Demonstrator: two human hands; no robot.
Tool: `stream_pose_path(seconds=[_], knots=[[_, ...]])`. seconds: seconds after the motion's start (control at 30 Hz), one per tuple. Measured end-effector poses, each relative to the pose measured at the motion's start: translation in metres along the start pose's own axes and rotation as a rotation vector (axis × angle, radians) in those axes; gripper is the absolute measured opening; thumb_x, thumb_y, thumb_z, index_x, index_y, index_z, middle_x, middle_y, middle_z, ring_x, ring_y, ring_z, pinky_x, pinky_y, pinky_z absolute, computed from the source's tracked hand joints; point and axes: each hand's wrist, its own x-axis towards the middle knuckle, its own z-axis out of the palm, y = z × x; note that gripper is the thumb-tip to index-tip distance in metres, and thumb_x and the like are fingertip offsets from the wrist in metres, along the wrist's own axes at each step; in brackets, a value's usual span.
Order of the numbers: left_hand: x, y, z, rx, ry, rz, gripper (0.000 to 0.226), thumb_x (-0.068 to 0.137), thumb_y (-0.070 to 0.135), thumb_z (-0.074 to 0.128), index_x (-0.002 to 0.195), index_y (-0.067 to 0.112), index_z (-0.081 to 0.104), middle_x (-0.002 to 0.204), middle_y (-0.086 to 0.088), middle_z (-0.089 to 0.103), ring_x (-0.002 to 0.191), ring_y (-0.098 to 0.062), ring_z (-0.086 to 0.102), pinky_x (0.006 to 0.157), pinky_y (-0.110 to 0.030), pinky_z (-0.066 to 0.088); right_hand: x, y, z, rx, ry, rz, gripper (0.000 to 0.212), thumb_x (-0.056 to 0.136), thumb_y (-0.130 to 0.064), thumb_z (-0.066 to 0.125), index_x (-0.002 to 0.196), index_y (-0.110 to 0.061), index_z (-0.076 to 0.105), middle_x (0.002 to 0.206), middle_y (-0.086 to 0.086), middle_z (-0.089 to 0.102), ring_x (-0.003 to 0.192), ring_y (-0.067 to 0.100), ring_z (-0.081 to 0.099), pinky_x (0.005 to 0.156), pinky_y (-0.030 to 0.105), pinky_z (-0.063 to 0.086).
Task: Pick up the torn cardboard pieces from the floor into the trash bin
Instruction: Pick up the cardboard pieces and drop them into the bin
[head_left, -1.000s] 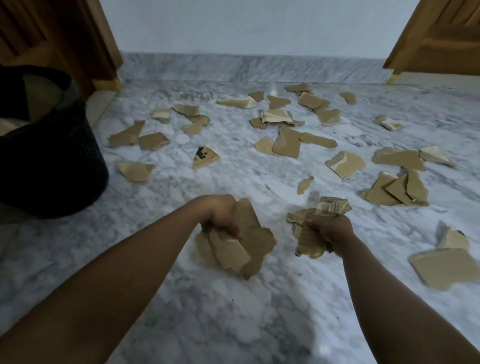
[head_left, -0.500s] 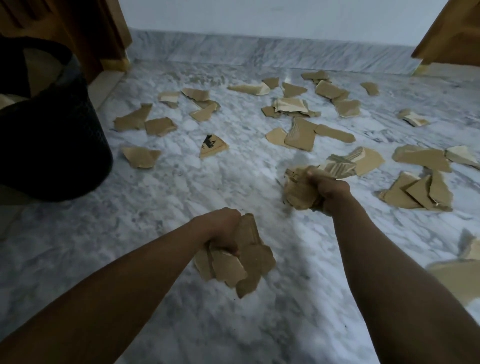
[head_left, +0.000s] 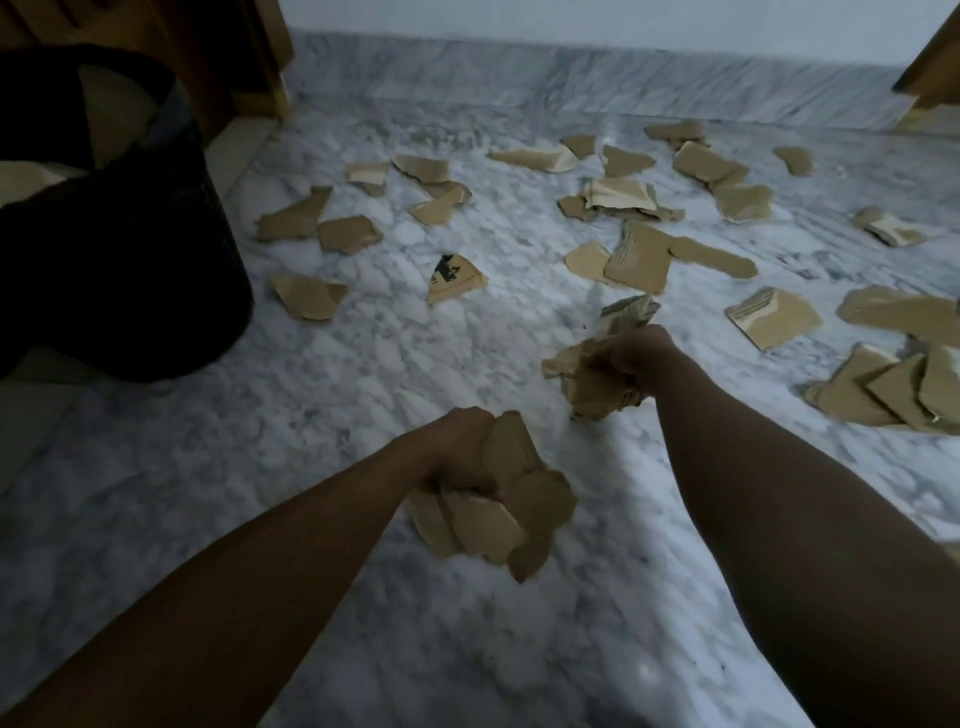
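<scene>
Left bundle (head_left: 498, 519): several flat torn cardboard pieces fanned below the left hand (head_left: 460, 452), which grips them in a closed fist above the floor.
Right bundle (head_left: 592, 379): crumpled pieces clenched in the right hand (head_left: 636, 353), farther out and over bare marble.
Loose pieces (head_left: 639, 260): many lie scattered across the marble floor (head_left: 337, 426), including a printed triangle (head_left: 454, 278) and a pile at the right (head_left: 883, 389).
Trash bin (head_left: 156, 270): black, at the far left, well apart from both hands; some cardboard seems to lie inside already.
Slip risk: the left bundle's lowest pieces hang with little fist around them, so a quick swing towards the bin would likely shed one.
Overfill risk: both fists look full; reaching for another piece means loosening the grip, which could spill the lot.
Miss risk: releasing short of the rim would drop pieces beside the bin.
</scene>
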Motion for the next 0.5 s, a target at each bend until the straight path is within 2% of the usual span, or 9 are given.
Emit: stream_pose_path(seconds=[0.07,0.13,0.2,0.23,0.33,0.4,0.43,0.5], knots=[[-0.013,-0.004,-0.001,-0.084,0.054,-0.037,0.073,0.075,0.039,0.08,0.133,0.01,0.046,0.131,-0.008,0.05,0.112,-0.023,0.053,0.081,-0.028,0.048,-0.023,-0.009,0.016,-0.044,-0.102,-0.001,0.074,0.067,-0.02,0.091,0.123,0.003,0.048,0.109,0.025,0.059,0.074,0.038,0.064,0.043,0.043,0.056],[-0.031,-0.013,-0.004,-0.158,0.129,-0.093,0.063,0.082,0.03,0.076,0.134,0.007,0.048,0.135,-0.012,0.051,0.117,-0.025,0.054,0.084,-0.026,0.045,-0.045,-0.013,0.036,-0.093,-0.199,-0.006,0.078,0.07,-0.017,0.09,0.128,0.002,0.043,0.109,0.026,0.057,0.073,0.041,0.063,0.034,0.043,0.051],[-0.052,-0.028,-0.011,-0.227,0.191,-0.191,0.069,0.086,0.027,0.072,0.143,0.006,0.04,0.144,-0.014,0.044,0.126,-0.028,0.049,0.093,-0.029,0.045,-0.065,-0.015,0.057,-0.167,-0.264,-0.003,0.076,0.071,-0.018,0.088,0.128,0.004,0.044,0.107,0.023,0.058,0.074,0.041,0.063,0.043,0.047,0.055],[-0.066,-0.037,-0.017,-0.25,0.23,-0.233,0.072,0.087,0.026,0.071,0.146,0.006,0.036,0.146,-0.014,0.042,0.128,-0.028,0.048,0.094,-0.029,0.045,-0.078,-0.018,0.068,-0.191,-0.289,-0.02,0.073,0.073,-0.02,0.087,0.128,0.003,0.044,0.104,0.02,0.057,0.072,0.038,0.062,0.046,0.045,0.055],[-0.104,-0.06,-0.043,-0.228,0.341,-0.297,0.069,0.085,0.028,0.071,0.143,0.009,0.039,0.143,-0.011,0.045,0.124,-0.026,0.051,0.089,-0.027,0.046,-0.099,-0.031,0.095,-0.125,-0.314,-0.111,0.063,0.076,-0.028,0.084,0.119,-0.003,0.047,0.096,0.014,0.058,0.07,0.029,0.061,0.05,0.039,0.054],[-0.124,-0.068,-0.076,-0.162,0.435,-0.293,0.056,0.084,0.027,0.07,0.133,0.01,0.05,0.136,-0.007,0.052,0.119,-0.026,0.054,0.09,-0.029,0.047,-0.112,-0.051,0.104,-0.037,-0.239,-0.272,0.053,0.074,-0.035,0.082,0.11,-0.005,0.057,0.097,0.012,0.066,0.076,0.026,0.066,0.062,0.042,0.06],[-0.134,-0.071,-0.096,-0.126,0.497,-0.283,0.051,0.082,0.028,0.071,0.128,0.011,0.056,0.133,-0.007,0.056,0.115,-0.025,0.057,0.089,-0.031,0.05,-0.121,-0.067,0.105,-0.009,-0.186,-0.39,0.04,0.076,-0.035,0.079,0.103,-0.011,0.062,0.098,0.012,0.069,0.079,0.026,0.068,0.069,0.044,0.062],[-0.159,-0.075,-0.144,-0.182,0.63,-0.27,0.06,0.079,0.032,0.076,0.132,0.013,0.053,0.132,-0.007,0.055,0.116,-0.025,0.056,0.092,-0.033,0.051,-0.148,-0.109,0.101,0.028,-0.08,-0.646,0.014,0.085,-0.033,0.07,0.086,-0.019,0.064,0.093,0.011,0.071,0.08,0.029,0.07,0.072,0.047,0.061]])
